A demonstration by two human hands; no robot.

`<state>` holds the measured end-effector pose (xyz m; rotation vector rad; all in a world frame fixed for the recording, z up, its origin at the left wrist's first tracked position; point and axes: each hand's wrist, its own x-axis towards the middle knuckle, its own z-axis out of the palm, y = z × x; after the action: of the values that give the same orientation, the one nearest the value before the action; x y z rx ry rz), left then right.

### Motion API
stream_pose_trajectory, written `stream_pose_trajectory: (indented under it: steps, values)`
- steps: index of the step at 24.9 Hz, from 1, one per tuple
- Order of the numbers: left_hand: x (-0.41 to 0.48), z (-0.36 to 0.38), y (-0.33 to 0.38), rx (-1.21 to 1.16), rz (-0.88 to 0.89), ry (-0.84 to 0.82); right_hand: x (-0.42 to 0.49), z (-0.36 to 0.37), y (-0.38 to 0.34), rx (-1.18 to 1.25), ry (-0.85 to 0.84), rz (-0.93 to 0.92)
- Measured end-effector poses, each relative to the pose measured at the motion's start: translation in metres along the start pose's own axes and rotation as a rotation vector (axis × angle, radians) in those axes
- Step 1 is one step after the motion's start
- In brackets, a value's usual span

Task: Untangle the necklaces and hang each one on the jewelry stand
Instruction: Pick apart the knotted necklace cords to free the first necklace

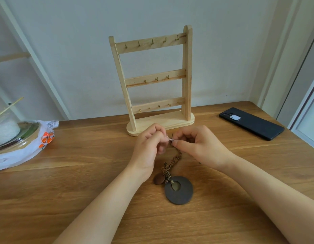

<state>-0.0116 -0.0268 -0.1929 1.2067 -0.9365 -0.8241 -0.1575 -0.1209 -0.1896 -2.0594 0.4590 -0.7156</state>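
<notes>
A wooden jewelry stand (153, 76) with three rails of small brass hooks stands at the back of the table; nothing hangs on its hooks. In front of it, my left hand (147, 148) and my right hand (200, 147) pinch the upper end of a brown braided necklace (176, 158) between fingertips, close together just above the table. The cord runs down from my fingers to a dark round ring pendant (179, 190) and a brown oval bead (159, 179), both lying on the wood. My fingers hide the part they pinch.
A black phone (252, 123) lies face down at the right. At the left edge, a white plastic bag (20, 152) holds a lidded bowl with a chopstick. The wooden table (82, 173) meets the wall behind the stand.
</notes>
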Motion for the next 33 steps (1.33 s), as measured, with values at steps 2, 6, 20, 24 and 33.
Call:
stream_pose_trajectory:
  steps: [2, 6, 20, 24, 33]
  values:
    - [0.001, 0.000, 0.002, 0.023, -0.051, -0.077, 0.000, -0.001, 0.002, -0.020, 0.029, -0.014]
    - [0.001, -0.004, 0.004, 0.178, -0.003, -0.047, 0.001, -0.002, 0.002, -0.045, 0.041, -0.034]
    - [0.001, -0.004, 0.004, 0.054, -0.077, 0.026, 0.001, -0.002, 0.007, -0.164, 0.029, -0.029]
    - [-0.001, -0.011, 0.010, 0.288, -0.147, -0.223, 0.001, -0.003, 0.008, -0.188, 0.045, -0.007]
    - [0.007, -0.053, 0.025, -0.791, -0.112, 0.360, 0.003, -0.013, 0.014, -0.186, 0.124, 0.106]
